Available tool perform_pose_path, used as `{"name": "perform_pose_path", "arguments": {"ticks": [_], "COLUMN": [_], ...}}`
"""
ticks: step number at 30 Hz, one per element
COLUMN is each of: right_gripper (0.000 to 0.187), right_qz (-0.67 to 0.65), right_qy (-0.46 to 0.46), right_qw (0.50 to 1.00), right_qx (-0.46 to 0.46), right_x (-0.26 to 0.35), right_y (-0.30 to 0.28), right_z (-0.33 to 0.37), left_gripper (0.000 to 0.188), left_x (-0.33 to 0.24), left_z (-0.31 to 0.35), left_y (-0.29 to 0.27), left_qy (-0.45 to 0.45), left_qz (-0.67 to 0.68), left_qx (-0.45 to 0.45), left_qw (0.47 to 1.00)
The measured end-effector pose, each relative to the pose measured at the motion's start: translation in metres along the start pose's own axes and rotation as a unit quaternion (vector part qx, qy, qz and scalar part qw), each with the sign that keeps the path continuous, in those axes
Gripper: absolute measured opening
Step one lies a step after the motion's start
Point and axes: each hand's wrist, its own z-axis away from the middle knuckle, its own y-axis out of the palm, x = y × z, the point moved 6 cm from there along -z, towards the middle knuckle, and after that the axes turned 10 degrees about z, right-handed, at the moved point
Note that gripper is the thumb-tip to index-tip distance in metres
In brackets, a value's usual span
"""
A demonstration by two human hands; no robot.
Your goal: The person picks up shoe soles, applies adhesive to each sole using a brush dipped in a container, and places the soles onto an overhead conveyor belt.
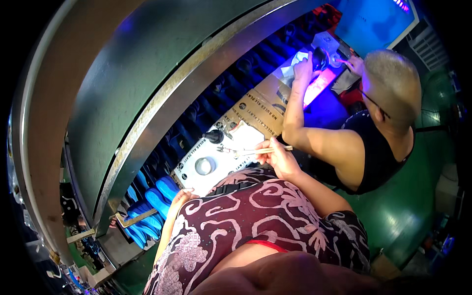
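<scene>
Pinched in my right hand (pixel 279 160) is a slim, pale wooden-handled brush (pixel 250 152), its end reaching left over a white sheet (pixel 228 169). My left hand (pixel 182 200) is at the near left corner of the sheet, fingers curled together; what they hold, if anything, is too small to make out. On the sheet stands a round, clear cup (pixel 204 166) with a pale bottom. Behind it is a black cone-shaped piece (pixel 214 136). Small thin items (pixel 222 148) near the brush end are unclear.
Blue shoe soles (pixel 160 199) are piled left of the bench. A metal-edged conveyor (pixel 162 88) curves along the far left. To my right, a person (pixel 376 118) works under violet light, holding a dark piece (pixel 320 59) and a pink-handled tool (pixel 342 62). Printed cardboard (pixel 263 110) covers the bench between us.
</scene>
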Motion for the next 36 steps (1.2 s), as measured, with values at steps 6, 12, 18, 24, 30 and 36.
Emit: {"name": "perform_pose_path", "arguments": {"ticks": [6,12,18,24,30,36], "right_gripper": [0.054,0.041,0.032,0.034,0.029,0.022], "right_qz": [-0.041,-0.044,0.011,0.156,0.348,0.516], "right_qy": [0.036,0.023,0.068,0.038,-0.025,-0.115], "right_qw": [0.999,0.997,0.997,0.987,0.936,0.845], "right_qx": [0.004,-0.055,-0.044,0.006,0.056,0.079], "right_x": [-0.033,-0.063,-0.082,-0.104,-0.124,-0.166], "right_y": [0.034,0.010,0.031,0.058,0.089,0.094], "right_z": [0.005,0.004,-0.013,-0.038,-0.075,-0.125], "left_gripper": [0.032,0.040,0.046,0.046,0.039,0.045], "left_x": [0.028,0.055,0.068,0.079,0.092,0.102], "left_z": [0.029,0.059,0.075,0.043,0.032,0.043], "left_y": [-0.087,-0.123,-0.186,-0.246,-0.291,-0.276], "left_qy": [-0.007,0.060,0.252,0.097,-0.031,0.134], "left_qz": [-0.167,-0.415,-0.404,-0.464,-0.429,-0.136], "left_qx": [-0.086,-0.204,-0.462,-0.560,-0.550,-0.528], "left_qw": [0.982,0.884,0.748,0.680,0.716,0.827]}}
